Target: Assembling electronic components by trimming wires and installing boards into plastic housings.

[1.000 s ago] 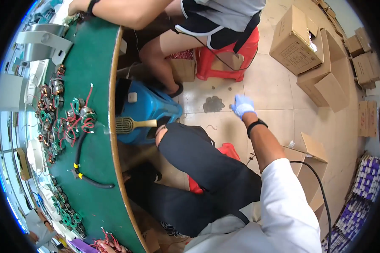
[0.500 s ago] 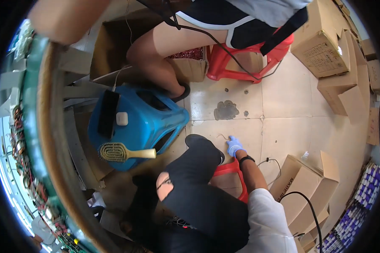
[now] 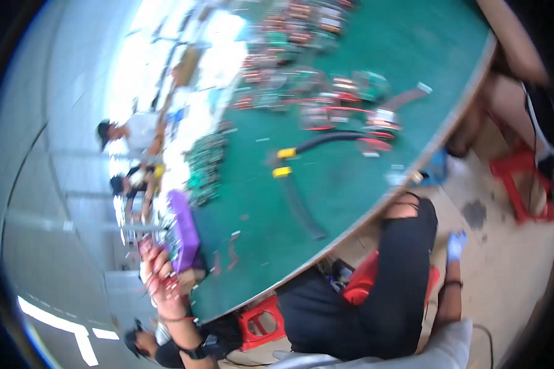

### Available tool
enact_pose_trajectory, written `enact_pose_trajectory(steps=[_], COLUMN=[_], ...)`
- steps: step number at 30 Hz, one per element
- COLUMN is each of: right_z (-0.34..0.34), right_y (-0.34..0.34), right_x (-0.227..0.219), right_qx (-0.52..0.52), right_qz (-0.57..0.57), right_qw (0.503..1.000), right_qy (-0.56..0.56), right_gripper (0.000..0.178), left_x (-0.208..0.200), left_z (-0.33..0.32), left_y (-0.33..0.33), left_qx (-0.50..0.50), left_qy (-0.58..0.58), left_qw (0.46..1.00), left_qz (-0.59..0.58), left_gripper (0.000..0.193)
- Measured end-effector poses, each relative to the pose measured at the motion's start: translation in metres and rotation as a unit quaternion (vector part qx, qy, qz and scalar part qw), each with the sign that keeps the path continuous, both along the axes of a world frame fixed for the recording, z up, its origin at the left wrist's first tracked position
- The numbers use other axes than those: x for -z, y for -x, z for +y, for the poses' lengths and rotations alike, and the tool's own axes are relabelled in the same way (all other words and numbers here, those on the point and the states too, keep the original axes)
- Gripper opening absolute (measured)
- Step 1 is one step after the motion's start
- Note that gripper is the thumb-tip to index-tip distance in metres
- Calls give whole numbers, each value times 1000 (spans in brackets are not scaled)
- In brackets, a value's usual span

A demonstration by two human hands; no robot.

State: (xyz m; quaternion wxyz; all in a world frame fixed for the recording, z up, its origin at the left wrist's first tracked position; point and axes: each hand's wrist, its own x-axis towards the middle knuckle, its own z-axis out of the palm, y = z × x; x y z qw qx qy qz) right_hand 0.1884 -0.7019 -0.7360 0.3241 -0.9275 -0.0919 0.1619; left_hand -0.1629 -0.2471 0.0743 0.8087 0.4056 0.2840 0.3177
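The picture is smeared by motion. My right hand [image 3: 455,247], in a pale blue and white glove, hangs low above the floor beside my right knee. Its fingers look apart, and nothing shows in them. At the far left my left hand [image 3: 164,280] is raised by the table's edge, next to a purple bin [image 3: 185,230]. Red streaks lie over its blurred fingers; whether it holds anything I cannot make out. On the green table [image 3: 252,227] lie two dark strips with yellow bands [image 3: 283,163], and several copper-wound parts with red wires [image 3: 345,111].
A heap of small green parts [image 3: 206,163] lies near the purple bin. Co-workers sit along the left; a person's bare leg shows at right. Red stools [image 3: 261,323] stand at the lower left and right [image 3: 526,184]. A blue stool [image 3: 435,167] is partly hidden by the table.
My view has swung from the floor to the left, over the green table. My left hand has come into sight. The gloved right hand remains low near the floor.
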Motion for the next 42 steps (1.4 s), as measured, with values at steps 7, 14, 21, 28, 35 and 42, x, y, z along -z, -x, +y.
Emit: enact_pose_trajectory(steps=[7, 14, 21, 28, 35, 42], right_z=[114, 209, 267, 292, 328, 357], right_y=[-7, 109, 151, 160, 148, 171], right_x=[-463, -716, -738, -738, -722, -694], right_qx=[-27, -524, -579, -605, -501, -557], right_qz=[-96, -250, -297, -312, -270, -306], right_qw=[954, 744, 718, 679, 788, 758], right_qy=[-283, -331, -246, -275, -232, -148], right_gripper=[50, 52, 55, 45, 23, 18], left_x=[40, 62, 62, 79, 52, 49], left_z=[-70, -99, -92, -65, -18, -23], left_y=[-30, -55, -31, -9, 39, 61], left_qx=[-129, -28, -8, -46, -171, -217], left_qy=[-19, 15, -18, -1, -102, -182], left_qw=[991, 996, 994, 999, 978, 949], left_qz=[10, 82, 105, 29, 58, 140], left_gripper=[17, 26, 26, 27, 23, 25])
